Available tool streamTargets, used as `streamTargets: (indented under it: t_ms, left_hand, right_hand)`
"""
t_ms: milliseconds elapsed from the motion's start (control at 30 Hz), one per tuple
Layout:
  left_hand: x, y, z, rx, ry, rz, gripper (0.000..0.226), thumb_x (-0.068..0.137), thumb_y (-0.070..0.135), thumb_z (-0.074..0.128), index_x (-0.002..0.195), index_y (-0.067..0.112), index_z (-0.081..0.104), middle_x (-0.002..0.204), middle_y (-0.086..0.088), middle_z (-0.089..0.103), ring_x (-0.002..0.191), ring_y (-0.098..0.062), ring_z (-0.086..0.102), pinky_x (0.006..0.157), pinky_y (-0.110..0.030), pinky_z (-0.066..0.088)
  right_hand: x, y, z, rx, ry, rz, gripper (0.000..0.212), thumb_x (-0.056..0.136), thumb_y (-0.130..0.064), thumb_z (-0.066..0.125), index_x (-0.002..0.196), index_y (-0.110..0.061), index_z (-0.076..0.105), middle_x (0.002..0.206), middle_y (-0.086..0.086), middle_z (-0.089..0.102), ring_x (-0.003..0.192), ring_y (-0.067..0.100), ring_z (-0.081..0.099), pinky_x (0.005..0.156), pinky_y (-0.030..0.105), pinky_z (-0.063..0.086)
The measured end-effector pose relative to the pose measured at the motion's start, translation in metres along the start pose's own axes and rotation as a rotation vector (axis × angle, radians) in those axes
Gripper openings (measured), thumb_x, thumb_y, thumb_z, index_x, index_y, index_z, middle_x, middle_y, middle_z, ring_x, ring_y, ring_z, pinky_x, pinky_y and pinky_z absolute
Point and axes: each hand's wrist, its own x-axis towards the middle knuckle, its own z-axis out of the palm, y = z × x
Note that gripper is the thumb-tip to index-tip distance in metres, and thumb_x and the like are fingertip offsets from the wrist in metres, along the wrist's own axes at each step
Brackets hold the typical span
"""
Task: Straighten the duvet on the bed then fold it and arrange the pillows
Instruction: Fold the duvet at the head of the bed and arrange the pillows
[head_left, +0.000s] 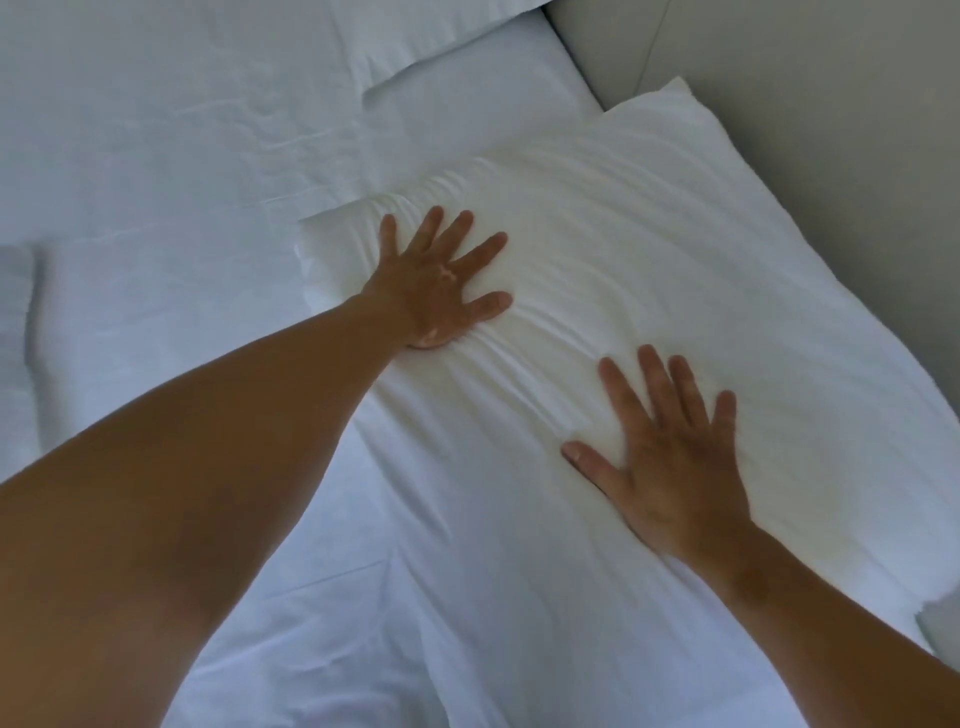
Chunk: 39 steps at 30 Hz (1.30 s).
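A white pillow (649, 249) lies at an angle on the bed, its far corner against the grey headboard. My left hand (441, 280) presses flat on the pillow's left part, fingers spread. My right hand (670, 452) lies flat on its near right part, fingers straight and spread. Creases run across the pillow between the two hands. A second white pillow (431, 36) shows at the top edge. A folded edge of white bedding (21, 332), possibly the duvet, lies at the far left.
The white bed sheet (171, 156) covers the mattress to the left and below the pillow. A grey padded headboard (805, 93) stands along the right. Another white edge (940, 623) peeks in at the lower right.
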Motion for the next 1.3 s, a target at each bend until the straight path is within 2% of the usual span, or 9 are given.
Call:
streamTargets:
  t_ms: [167,300,467,600,733,867,1000,1167,1300]
  left_hand:
    - [-0.084,-0.01,0.008,-0.12,-0.039,-0.014,0.073,0.092,0.076,0.007,0.157,0.046,-0.008,0.168,0.008,-0.017,0.154,-0.019,-0.021,0.12,-0.062,-0.01]
    - [-0.212,-0.045,0.043,-0.238,-0.07,-0.068,0.072,0.096,0.073,0.016,0.159,0.043,-0.002,0.169,0.007,-0.008,0.156,-0.018,-0.01,0.122,-0.059,-0.003]
    - [-0.388,-0.177,0.122,-0.132,0.033,-0.528,0.078,0.082,0.063,0.048,0.152,0.028,0.041,0.158,-0.013,0.04,0.148,-0.036,0.03,0.111,-0.07,0.028]
    - [-0.503,-0.303,0.161,-0.225,-0.019,-1.031,0.083,0.091,0.071,0.036,0.16,0.036,0.005,0.169,-0.007,0.005,0.155,-0.033,0.003,0.119,-0.063,0.015]
    - [-0.59,-0.374,0.206,-0.487,0.055,-1.331,0.099,0.074,0.093,0.032,0.156,0.044,0.009,0.164,-0.006,0.016,0.151,-0.03,0.017,0.118,-0.057,0.027]
    - [-0.625,-0.406,0.239,-0.899,0.112,-1.409,0.129,0.049,0.103,0.037,0.158,0.039,0.012,0.16,-0.012,0.031,0.143,-0.035,0.037,0.113,-0.045,0.036]
    - [-0.639,-0.419,0.266,-1.094,0.207,-1.492,0.135,0.045,0.097,0.05,0.159,0.037,0.01,0.163,-0.006,0.03,0.143,-0.037,0.038,0.114,-0.046,0.035]
    - [-0.65,-0.417,0.292,-1.323,0.31,-1.481,0.115,0.057,0.092,0.066,0.153,0.049,0.018,0.154,0.003,0.046,0.133,-0.03,0.052,0.112,-0.048,0.042]
    - [-0.647,-0.393,0.26,-1.472,0.448,-1.268,0.078,0.095,0.052,0.058,0.159,0.028,0.02,0.156,0.004,0.039,0.146,-0.019,0.034,0.112,-0.03,0.027]
  right_hand:
    - [-0.002,-0.059,-0.029,0.038,-0.011,0.053,0.095,0.082,-0.087,0.009,0.159,-0.032,0.006,0.169,0.008,0.0,0.156,0.028,-0.002,0.123,0.058,0.007]
    - [-0.015,-0.176,-0.018,-0.014,-0.051,-0.249,0.092,0.087,-0.078,0.003,0.155,-0.025,0.034,0.166,0.006,0.024,0.154,0.026,0.017,0.124,0.054,0.012]
    - [-0.037,-0.333,0.042,0.075,-0.307,-0.454,0.07,0.098,-0.06,0.038,0.158,-0.028,0.021,0.167,-0.004,0.016,0.152,0.017,0.021,0.12,0.037,0.028]
    - [-0.049,-0.434,0.101,0.174,-0.585,-0.432,0.081,0.094,-0.055,0.054,0.159,-0.023,0.018,0.159,0.002,0.031,0.142,0.02,0.039,0.111,0.032,0.038]
    - [-0.061,-0.51,0.146,0.322,-0.742,-0.383,0.096,0.084,-0.064,0.062,0.159,-0.029,0.015,0.152,0.006,0.042,0.13,0.023,0.052,0.102,0.032,0.046]
    - [-0.063,-0.573,0.174,0.619,-0.765,-0.31,0.103,0.069,-0.075,0.071,0.154,-0.039,0.024,0.148,-0.007,0.05,0.135,0.018,0.05,0.109,0.036,0.044]
    - [-0.061,-0.614,0.199,0.96,-0.724,-0.2,0.094,0.052,-0.076,0.082,0.133,-0.041,0.048,0.115,-0.02,0.071,0.106,0.007,0.069,0.102,0.037,0.052]
    - [-0.049,-0.631,0.203,1.307,-0.633,-0.097,0.076,0.062,-0.044,0.093,0.127,-0.027,0.057,0.112,-0.009,0.075,0.101,0.014,0.074,0.097,0.044,0.056]
    - [-0.047,-0.62,0.188,1.2,-0.65,-0.115,0.06,0.063,-0.021,0.094,0.117,-0.022,0.066,0.104,-0.003,0.078,0.094,0.018,0.076,0.092,0.044,0.058]
